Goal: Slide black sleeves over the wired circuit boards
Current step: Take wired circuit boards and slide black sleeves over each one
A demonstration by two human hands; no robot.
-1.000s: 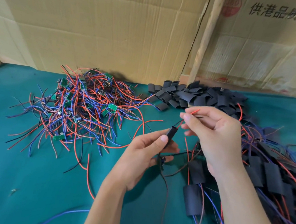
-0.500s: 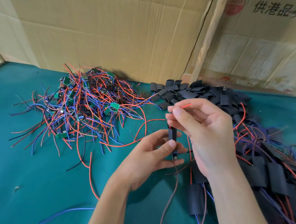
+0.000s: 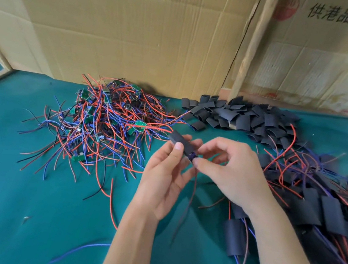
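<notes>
The left hand [image 3: 164, 175] pinches a black sleeve [image 3: 181, 142] above the worktop [image 3: 26, 201]; the right hand [image 3: 230, 170] pinches its wired end. Seating seems nearly done; next, probably place it with the sleeved boards [image 3: 318, 208].

The black sleeve [image 3: 181, 143] hides its circuit board, and the left hand [image 3: 164, 176] thumb covers part of the sleeve. The finished pile [image 3: 322, 209] is cut by the right edge. Wires below the right hand [image 3: 233, 173] look blurred, perhaps red.
</notes>
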